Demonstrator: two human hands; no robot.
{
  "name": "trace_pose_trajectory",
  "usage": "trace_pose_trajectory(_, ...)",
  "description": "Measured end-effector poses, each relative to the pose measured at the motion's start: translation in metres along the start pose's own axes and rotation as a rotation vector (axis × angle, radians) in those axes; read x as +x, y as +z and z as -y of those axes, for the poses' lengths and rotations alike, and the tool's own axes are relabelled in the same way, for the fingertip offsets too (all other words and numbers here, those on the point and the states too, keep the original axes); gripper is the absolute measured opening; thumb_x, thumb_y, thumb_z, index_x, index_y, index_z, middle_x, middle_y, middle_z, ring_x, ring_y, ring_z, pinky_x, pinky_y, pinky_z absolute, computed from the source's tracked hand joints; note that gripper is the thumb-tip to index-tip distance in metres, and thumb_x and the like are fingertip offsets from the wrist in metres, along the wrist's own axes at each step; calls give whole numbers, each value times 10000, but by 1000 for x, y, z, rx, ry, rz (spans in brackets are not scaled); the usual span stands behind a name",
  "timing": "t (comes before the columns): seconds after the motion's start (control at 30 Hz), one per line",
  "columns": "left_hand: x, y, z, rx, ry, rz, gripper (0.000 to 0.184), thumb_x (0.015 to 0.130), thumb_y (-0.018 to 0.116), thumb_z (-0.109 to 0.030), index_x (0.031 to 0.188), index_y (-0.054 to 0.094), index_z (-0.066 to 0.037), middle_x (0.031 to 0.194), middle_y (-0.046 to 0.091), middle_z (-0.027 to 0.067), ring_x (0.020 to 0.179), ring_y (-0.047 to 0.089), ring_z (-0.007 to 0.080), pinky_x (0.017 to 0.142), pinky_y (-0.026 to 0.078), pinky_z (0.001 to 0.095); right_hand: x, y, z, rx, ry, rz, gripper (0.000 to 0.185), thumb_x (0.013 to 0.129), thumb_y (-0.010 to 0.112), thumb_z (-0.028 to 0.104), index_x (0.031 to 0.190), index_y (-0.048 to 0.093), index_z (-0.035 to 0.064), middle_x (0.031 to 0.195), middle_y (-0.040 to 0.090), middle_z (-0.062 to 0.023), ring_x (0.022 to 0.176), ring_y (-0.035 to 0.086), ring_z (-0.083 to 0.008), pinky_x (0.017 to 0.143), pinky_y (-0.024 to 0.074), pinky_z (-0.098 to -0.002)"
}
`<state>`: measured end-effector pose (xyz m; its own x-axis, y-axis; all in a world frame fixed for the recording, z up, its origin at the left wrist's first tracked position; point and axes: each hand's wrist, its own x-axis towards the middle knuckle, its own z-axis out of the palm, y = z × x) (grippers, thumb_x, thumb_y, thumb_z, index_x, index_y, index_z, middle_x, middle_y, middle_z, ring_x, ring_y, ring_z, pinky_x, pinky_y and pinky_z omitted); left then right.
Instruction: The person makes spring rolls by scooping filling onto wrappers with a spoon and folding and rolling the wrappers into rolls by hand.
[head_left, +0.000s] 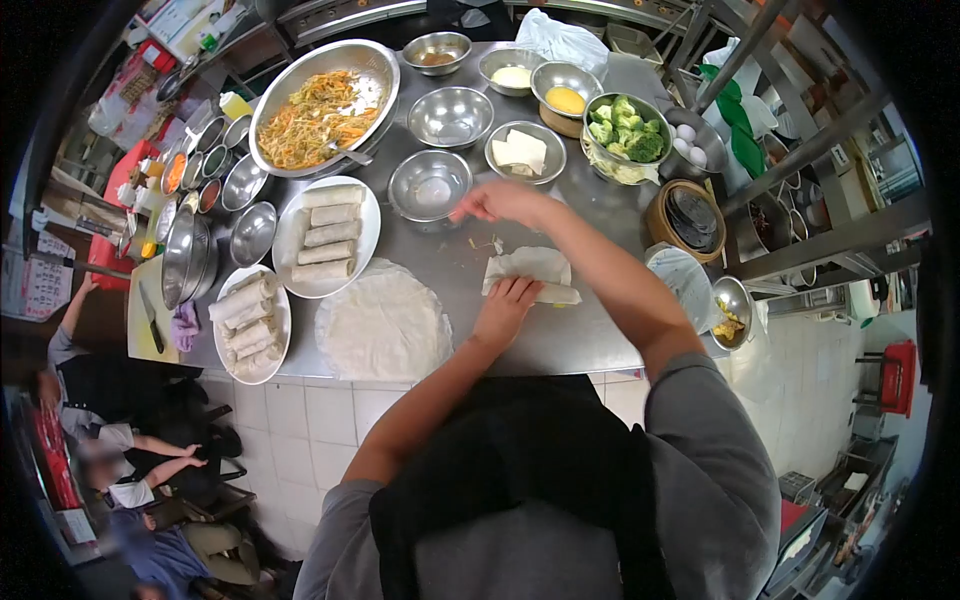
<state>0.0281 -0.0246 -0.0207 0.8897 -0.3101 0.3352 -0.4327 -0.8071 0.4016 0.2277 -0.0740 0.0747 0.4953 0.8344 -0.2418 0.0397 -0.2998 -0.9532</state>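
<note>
A partly rolled spring roll [530, 268] lies on the steel table in front of me, its wrapper's far flap still spread out. My left hand [508, 308] rests over the rolled near edge, fingers curled on it. Beyond it, my right hand [500, 202] is at the right rim of a small steel bowl [430, 185] holding a little pale stuff. Its fingers are drawn together and point down and left, with nothing visible in them. To the left lies a stack of round thin wrappers [384, 322]. Finished rolls fill an oval plate [368, 232] and a second plate [284, 345].
A large bowl of shredded vegetable filling [325, 110] stands far left. Bowls of broccoli [628, 130], white slabs [522, 152] and yellow liquid [566, 98] stand at the back right. A knife [151, 318] lies on a cutting board at left. Other people sit at lower left.
</note>
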Motion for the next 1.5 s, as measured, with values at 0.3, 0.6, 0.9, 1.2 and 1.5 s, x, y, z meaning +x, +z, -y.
trace_pose_trajectory(0.3,-3,4,2,103,44,-46,497,848,655,-167,1337,584,-126,1278,570,41,1177,525,258,983,440,416,-93,26,-76,-1192,-285,7,321,977,524,394,1253,642,507,1050,591,-90,1058,565,-280,919,410,-408)
trace_pose_trajectory(0.6,1,-7,-3,83,28,0,444,869,632,-165,1308,592,-106,1295,563,50,1168,526,260,1005,432,420,-86,20,-49,-1178,-297,74,368,993,502,304,1275,621,509,1007,569,-84,1037,559,-256,912,390,-399)
trace_pose_trajectory(0.9,0,-6,-2,-3,-37,24,451,861,645,-153,1305,584,-116,1259,570,45,1169,522,262,1028,420,408,61,12,-6,-976,-136,-389,369,862,582,85,1089,770,307,1107,594,-105,1142,535,-284,960,417,-485)
trace_pose_trajectory(1.2,-1,-5,0,-5,-35,15,454,856,661,-159,1304,585,-137,1244,573,44,1162,528,260,1013,427,412,84,16,1,-324,84,-324,341,875,519,31,989,798,191,1046,708,-35,946,602,-172,837,476,-340)
trace_pose_trajectory(1.5,-1,-3,-1,5,-29,8,427,860,655,-153,1283,603,-135,1241,580,41,1149,537,265,988,434,420,-92,-14,-79,-581,-166,1,378,936,513,74,1175,747,250,999,650,-67,1004,589,-241,853,453,-359)
